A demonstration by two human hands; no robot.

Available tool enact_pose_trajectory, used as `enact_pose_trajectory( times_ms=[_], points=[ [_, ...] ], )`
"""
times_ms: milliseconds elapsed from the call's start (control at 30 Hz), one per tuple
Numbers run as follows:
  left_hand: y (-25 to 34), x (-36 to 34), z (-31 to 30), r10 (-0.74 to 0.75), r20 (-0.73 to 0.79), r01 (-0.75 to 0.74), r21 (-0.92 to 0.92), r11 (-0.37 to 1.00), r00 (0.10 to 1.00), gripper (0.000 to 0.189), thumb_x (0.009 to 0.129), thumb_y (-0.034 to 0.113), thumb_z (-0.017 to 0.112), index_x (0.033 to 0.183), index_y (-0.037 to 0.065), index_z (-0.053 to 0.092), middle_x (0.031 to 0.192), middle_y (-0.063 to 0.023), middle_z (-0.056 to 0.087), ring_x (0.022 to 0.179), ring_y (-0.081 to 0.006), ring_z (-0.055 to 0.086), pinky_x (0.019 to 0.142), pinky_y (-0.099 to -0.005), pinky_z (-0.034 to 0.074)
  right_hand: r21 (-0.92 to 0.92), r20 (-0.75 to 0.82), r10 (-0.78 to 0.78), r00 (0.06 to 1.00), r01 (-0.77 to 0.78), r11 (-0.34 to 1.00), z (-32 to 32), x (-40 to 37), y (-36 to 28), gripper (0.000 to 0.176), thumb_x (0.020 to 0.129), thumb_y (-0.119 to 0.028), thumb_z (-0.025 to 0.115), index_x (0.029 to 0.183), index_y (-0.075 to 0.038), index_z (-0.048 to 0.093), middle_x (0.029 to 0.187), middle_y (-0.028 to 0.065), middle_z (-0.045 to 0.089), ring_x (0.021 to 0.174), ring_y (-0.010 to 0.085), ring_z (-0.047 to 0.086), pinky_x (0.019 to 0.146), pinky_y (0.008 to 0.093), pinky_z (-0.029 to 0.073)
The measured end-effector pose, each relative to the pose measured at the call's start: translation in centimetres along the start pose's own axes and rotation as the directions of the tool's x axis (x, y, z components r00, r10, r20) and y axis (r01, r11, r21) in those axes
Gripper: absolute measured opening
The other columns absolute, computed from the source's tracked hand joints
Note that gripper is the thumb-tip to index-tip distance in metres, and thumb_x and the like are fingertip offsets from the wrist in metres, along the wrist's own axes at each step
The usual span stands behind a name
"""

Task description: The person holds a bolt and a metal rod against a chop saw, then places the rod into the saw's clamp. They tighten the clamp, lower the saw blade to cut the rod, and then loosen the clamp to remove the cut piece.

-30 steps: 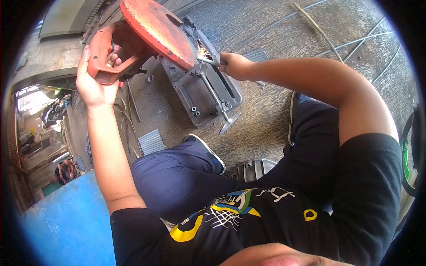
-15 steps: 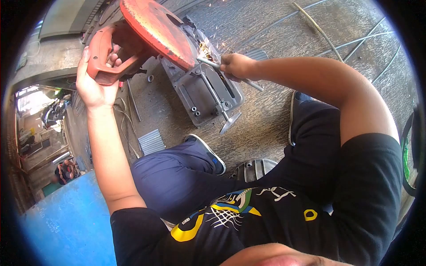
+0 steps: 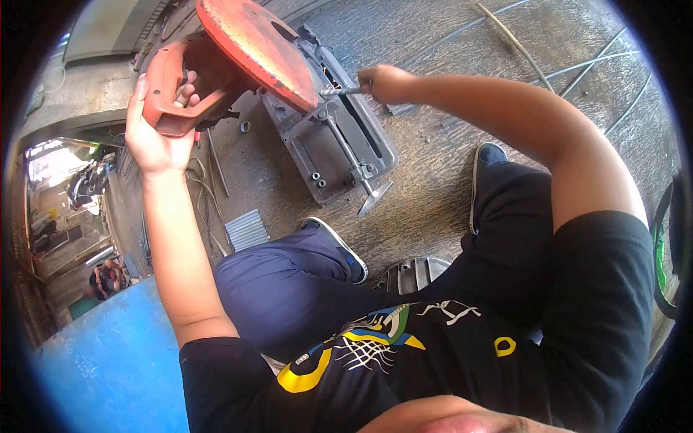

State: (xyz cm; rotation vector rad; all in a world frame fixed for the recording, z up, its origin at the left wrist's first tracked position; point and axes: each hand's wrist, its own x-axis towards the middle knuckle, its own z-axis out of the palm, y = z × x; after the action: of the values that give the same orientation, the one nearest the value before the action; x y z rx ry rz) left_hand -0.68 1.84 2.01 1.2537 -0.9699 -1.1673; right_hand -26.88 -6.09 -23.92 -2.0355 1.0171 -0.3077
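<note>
Your left hand [image 3: 154, 137] grips the chop saw handle [image 3: 167, 90], right hand [image 3: 382, 81] fists a thin rod [image 3: 339, 92] beside the blade guard [image 3: 256, 47]: a snatch could drag your fingers in.

The left hand [image 3: 155, 126] is reaching up high, with its palm facing the camera and its fingers [image 3: 189, 92] curling closed in a firm grip. The left forearm [image 3: 177, 245] is rising almost straight from the elbow. The right arm [image 3: 505, 115] is stretching forward, a little bent, and the right hand [image 3: 382, 81] is closing into a tight fist.
</note>
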Motion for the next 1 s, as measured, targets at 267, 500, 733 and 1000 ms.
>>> enact_pose_trajectory(
  times_ms=[267, 500, 733, 1000],
  points=[
    [0.0, 0.0, 0.2, -0.006, -0.006, 0.005, -0.006, 1.0, 1.0, 0.051, 0.093, 0.036, 0.049, 0.126, -0.002, 0.048, 0.106, -0.0195, 0.06, 0.088, -0.0227, 0.061, 0.081, -0.0353, 0.049, -0.296, 0.026, 0.006, 1.0, 0.002, 0.955, -4.0, 1.2, -3.0, 0.024, 0.09, -0.031, 0.049, 0.102, -0.013, 0.059, 0.097, 0.0144, 0.066, 0.096, 0.034, 0.062, 0.081, 0.0466, 0.047],
    [0.0, 0.0, 0.2, 0.002, -0.003, -0.002, 0.002, 1.0, 1.0, 0.05, 0.093, 0.036, 0.048, 0.126, -0.002, 0.048, 0.105, -0.0193, 0.06, 0.087, -0.0226, 0.061, 0.081, -0.0355, 0.049, -0.327, 0.014, -0.014, 1.0, 0.018, 0.945, -3.9, 0.3, -4.0, 0.028, 0.094, -0.038, 0.046, 0.102, -0.013, 0.056, 0.087, 0.0135, 0.066, 0.087, 0.0343, 0.063, 0.074, 0.0468, 0.048],
    [0.0, 0.1, 0.2, 0.002, 0.008, -0.002, -0.002, 1.0, 1.0, 0.05, 0.093, 0.035, 0.047, 0.125, -0.003, 0.049, 0.104, -0.0193, 0.061, 0.085, -0.0225, 0.061, 0.08, -0.0359, 0.05, -0.389, -0.047, -0.007, 0.999, -0.012, 0.921, -4.1, 0.4, -4.6, 0.029, 0.094, -0.039, 0.044, 0.101, -0.015, 0.058, 0.086, 0.0126, 0.066, 0.087, 0.0326, 0.064, 0.073, 0.046, 0.048],
    [-0.1, 0.0, 0.5, 0.022, -0.032, -0.022, 0.017, 1.0, 0.999, 0.05, 0.092, 0.034, 0.048, 0.124, -0.003, 0.05, 0.103, -0.0193, 0.061, 0.086, -0.0232, 0.061, 0.08, -0.0358, 0.05, -0.399, -0.076, -0.044, 0.996, 0.01, 0.917, -3.6, 1.0, -4.0, 0.028, 0.093, -0.04, 0.046, 0.098, -0.015, 0.059, 0.086, 0.0117, 0.066, 0.087, 0.032, 0.064, 0.074, 0.0459, 0.048]
  ],
)
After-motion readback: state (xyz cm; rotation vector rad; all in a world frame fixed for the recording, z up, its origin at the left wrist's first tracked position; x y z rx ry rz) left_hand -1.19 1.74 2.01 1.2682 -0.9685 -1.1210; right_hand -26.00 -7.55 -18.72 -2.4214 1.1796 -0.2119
